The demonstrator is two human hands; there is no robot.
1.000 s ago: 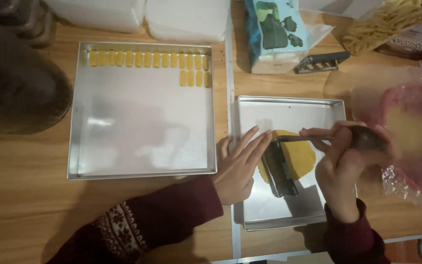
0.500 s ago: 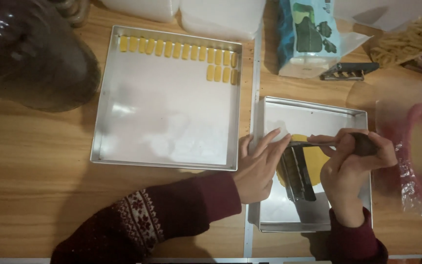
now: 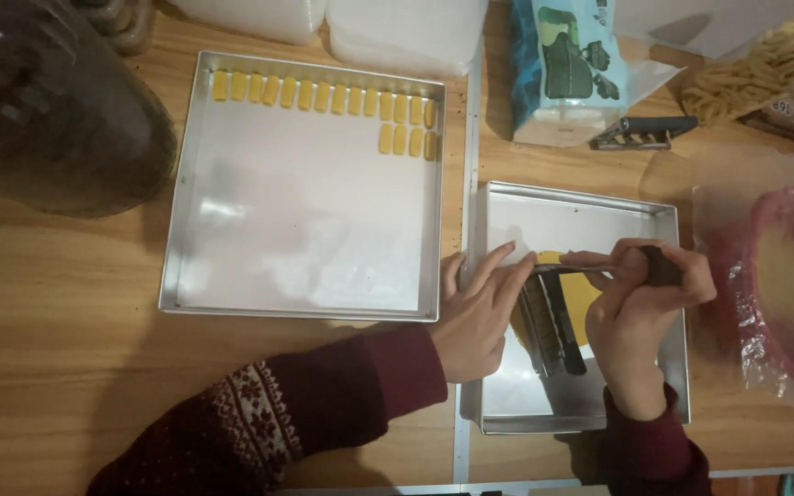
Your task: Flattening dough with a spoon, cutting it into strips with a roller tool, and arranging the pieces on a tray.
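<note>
The right hand (image 3: 640, 303) keeps a closed grip on a dark-handled cutter (image 3: 558, 317) over the yellow dough (image 3: 573, 285), its long axis running toward the person. The left hand (image 3: 480, 308) lies flat, fingers spread, just beside the dough in the small metal tray (image 3: 581, 197).

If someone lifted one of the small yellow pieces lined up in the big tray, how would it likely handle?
The yellow pieces look like soft cut dough, so one would probably bend or dent under pinching fingers. Each is small and probably light. They lie flat, so rolling seems unlikely; on the shiny big tray they might stick or slide.
</note>
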